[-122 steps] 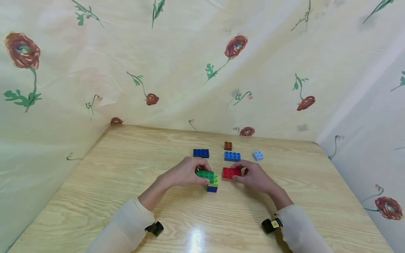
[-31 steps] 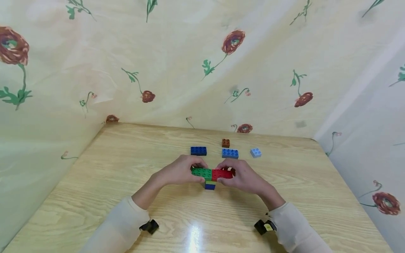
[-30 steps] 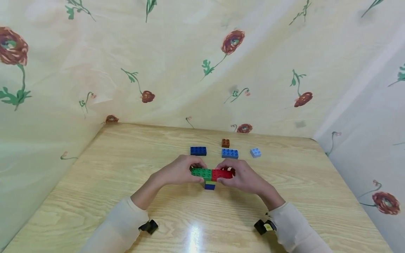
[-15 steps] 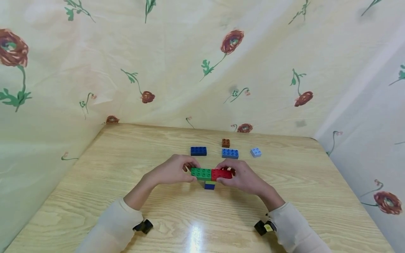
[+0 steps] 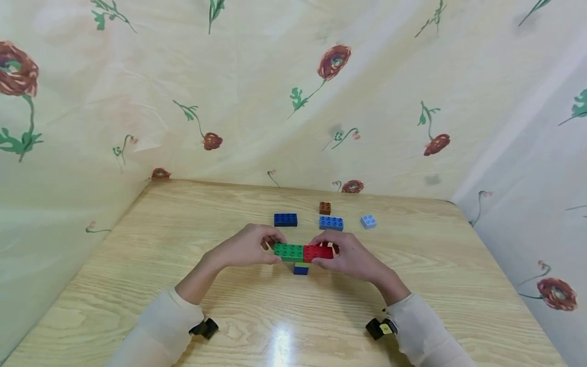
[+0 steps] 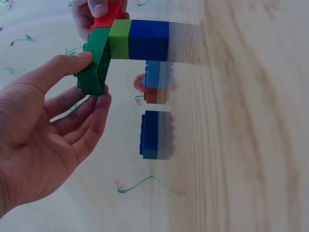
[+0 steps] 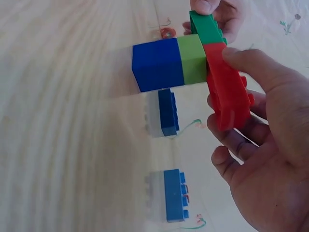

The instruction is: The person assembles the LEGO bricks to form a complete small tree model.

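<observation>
The red brick (image 5: 315, 253), earlier apart, now sits end to end with the green brick (image 5: 289, 252) atop the lime brick (image 6: 119, 39) — that row looks placed. Left grip (image 5: 247, 246) pinches green's outer end; right grip (image 5: 350, 257) holds red.

High forward-down head view, sideways wrist close-ups

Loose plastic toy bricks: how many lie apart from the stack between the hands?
4 in the head view: a dark blue oblong brick leftmost, a mid-blue oblong brick right of it, a square brown brick just behind that, and a square pale blue brick rightmost.
</observation>
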A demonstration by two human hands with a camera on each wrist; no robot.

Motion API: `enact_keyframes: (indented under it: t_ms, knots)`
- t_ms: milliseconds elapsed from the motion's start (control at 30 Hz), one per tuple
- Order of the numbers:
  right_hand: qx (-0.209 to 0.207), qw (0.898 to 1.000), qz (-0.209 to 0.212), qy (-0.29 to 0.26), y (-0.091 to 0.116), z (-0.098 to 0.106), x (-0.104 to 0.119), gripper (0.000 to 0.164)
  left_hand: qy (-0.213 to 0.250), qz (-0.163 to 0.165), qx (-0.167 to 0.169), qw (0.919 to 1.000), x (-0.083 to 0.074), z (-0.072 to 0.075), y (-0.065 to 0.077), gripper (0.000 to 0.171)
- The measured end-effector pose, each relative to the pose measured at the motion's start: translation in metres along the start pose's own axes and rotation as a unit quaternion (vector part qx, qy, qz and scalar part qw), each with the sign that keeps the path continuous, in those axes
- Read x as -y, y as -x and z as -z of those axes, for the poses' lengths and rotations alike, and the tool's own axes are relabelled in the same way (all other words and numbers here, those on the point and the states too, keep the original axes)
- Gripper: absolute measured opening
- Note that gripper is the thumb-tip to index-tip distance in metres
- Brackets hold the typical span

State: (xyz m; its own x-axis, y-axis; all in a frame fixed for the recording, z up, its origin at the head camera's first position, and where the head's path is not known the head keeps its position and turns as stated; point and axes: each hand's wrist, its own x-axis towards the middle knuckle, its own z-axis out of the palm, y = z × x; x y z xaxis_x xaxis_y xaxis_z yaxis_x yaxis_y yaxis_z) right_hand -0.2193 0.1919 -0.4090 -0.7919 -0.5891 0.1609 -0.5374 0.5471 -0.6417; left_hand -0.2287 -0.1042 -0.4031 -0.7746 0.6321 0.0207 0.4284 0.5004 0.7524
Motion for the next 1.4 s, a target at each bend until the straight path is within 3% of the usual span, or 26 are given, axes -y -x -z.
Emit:
enact_keyframes:
  t_ms: [233, 433, 767, 1200, 1400]
  knots:
    - [-0.013, 0.999, -0.015, -0.030, -0.008, 0.019, -0.021, 0.035, 0.003, 0.003, 0.002, 1.0000, 0.004, 0.001, 0.003, 0.031]
    - [-0.060, 0.995, -0.072, -0.026, -0.021, 0.038, -0.051, 0.038, 0.003, 0.000, 0.002, 1.0000, 0.004, 0.003, 0.003, 0.031]
    - [-0.071, 0.983, -0.159, -0.054, -0.032, 0.034, -0.089, 0.044, 0.004, 0.003, 0.003, 1.0000, 0.002, 0.003, 0.004, 0.031]
    - [-0.047, 0.974, -0.215, -0.044, -0.038, 0.028, -0.100, 0.043, 0.003, 0.006, 0.000, 1.0000, 0.001, 0.004, 0.002, 0.031]
    - [-0.041, 0.975, -0.218, -0.020, -0.038, 0.027, -0.100, 0.039, 0.002, 0.005, -0.001, 1.0000, 0.003, 0.003, 0.002, 0.031]
